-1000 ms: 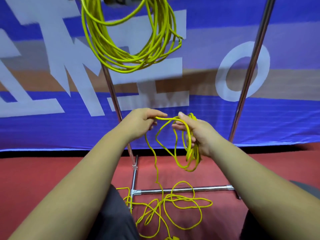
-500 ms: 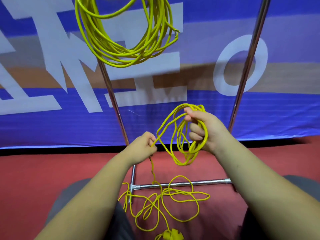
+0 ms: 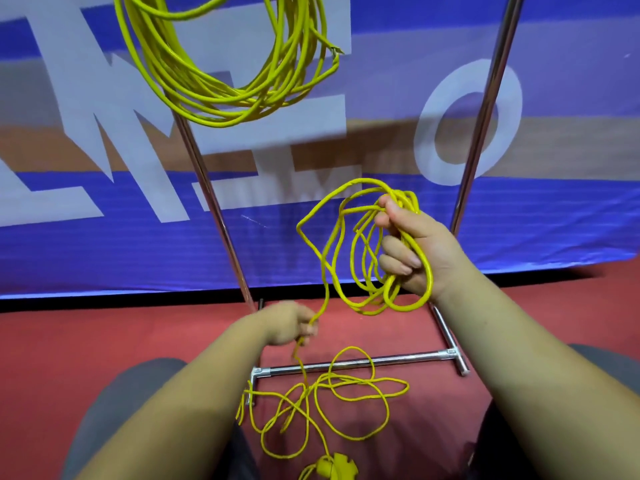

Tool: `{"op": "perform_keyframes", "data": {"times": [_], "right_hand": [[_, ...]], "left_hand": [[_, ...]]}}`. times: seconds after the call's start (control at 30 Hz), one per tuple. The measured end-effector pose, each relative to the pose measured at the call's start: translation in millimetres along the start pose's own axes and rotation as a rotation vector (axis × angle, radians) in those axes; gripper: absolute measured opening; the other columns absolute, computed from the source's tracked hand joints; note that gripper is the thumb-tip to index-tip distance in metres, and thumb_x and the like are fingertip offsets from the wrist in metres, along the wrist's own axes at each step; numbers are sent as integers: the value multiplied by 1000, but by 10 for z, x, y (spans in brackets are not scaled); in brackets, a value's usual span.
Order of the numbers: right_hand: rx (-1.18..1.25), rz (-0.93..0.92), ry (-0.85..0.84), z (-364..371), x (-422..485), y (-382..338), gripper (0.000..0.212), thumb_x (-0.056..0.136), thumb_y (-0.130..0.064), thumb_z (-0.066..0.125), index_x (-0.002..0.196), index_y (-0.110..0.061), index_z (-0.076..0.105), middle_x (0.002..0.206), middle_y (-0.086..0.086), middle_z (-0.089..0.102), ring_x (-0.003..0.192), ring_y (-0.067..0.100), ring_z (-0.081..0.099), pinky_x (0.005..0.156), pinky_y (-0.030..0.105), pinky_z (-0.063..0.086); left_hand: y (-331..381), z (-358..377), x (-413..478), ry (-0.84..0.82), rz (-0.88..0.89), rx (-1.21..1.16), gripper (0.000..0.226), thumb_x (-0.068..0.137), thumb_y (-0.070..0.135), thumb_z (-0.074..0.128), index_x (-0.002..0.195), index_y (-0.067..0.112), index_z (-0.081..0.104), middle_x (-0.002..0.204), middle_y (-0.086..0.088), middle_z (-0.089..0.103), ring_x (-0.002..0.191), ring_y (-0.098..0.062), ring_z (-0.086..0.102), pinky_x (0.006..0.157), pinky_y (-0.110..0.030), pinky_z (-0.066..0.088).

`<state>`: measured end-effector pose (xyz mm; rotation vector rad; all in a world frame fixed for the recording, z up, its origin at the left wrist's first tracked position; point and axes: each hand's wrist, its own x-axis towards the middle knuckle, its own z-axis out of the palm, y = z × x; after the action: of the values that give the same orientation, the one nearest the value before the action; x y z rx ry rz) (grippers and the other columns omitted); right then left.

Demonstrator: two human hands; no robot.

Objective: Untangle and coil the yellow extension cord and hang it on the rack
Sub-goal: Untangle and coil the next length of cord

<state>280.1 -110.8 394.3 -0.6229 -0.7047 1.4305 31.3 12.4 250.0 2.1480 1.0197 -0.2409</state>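
a broad blue banner with big white letters and a tan band (image 3: 519, 237) fills the upper two thirds of the frame. below it a red carpeted floor (image 3: 86, 341) runs across the lower third. a chrome tube rack (image 3: 363, 363) stands in front of the banner. its two slanting poles rise at centre left and upper right, and its base bar lies on the carpet at lower centre.

a thick coil of yellow cable (image 3: 221, 110) hangs in the upper left, in front of the left pole.

the thin yellow extension cord (image 3: 325, 278) is partly gathered and partly loose. several uneven loops hang at centre right, one strand drops to lower centre, and the rest lies in a loose tangle (image 3: 360, 379) over and in front of the base bar.

the right hand (image 3: 419, 251), at centre right, has its fingers curled round the gathered loops, thumb on top. the left hand (image 3: 287, 323), blurred at lower centre, is closed round the hanging strand, though the exact finger positions cannot be told. a yellow plug end (image 3: 332, 467) rests at the bottom edge.
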Motion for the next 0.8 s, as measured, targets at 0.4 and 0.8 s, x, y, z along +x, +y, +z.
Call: {"op": "perform_keyframes", "data": {"times": [0.4,0.8], "right_hand": [[-728,254,-138,-81,-38,253,21,102,-23,67,116,-9,73,84,15,77,34,12,38,38,23,27],[-500,220,330,-261,140,422,32,96,-22,73,119,1,67,88,9,69,41,14,30,43,21,26]], "left_hand": [[1556,-2177,-800,1047,388,-468,26,104,11,55,92,29,70,77,-3,64,55,-9,61,45,-26,52],[1255,-1661,-805,683,436,114,18,95,12,69,106,22,80,79,18,66,73,7,61,70,-13,49]]}}
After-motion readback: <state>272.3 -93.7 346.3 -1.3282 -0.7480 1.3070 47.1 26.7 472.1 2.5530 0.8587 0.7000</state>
